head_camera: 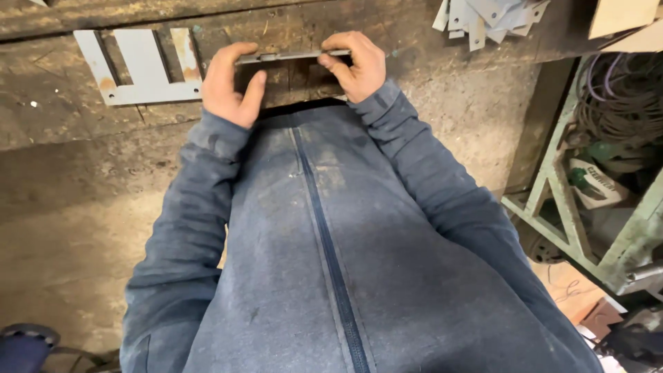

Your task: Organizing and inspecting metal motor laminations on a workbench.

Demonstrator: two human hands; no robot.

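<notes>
Up close, left hand (231, 83) and right hand (359, 65) both clamped on the ends of a thin grey metal strip (290, 56), held edge-on just above the worn wooden tabletop (62, 124), E-shaped metal plate (138, 65) lying left, pile of metal pieces (487, 17) far right.

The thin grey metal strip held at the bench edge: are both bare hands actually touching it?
Touching. The head view shows the left hand and right hand pinching opposite ends of the thin grey metal strip, fingers wrapped over its edge.

Worn wooden workbench (62, 117), dusty concrete floor (76, 242), pale green metal frame (559, 207), perhaps shelving.
</notes>
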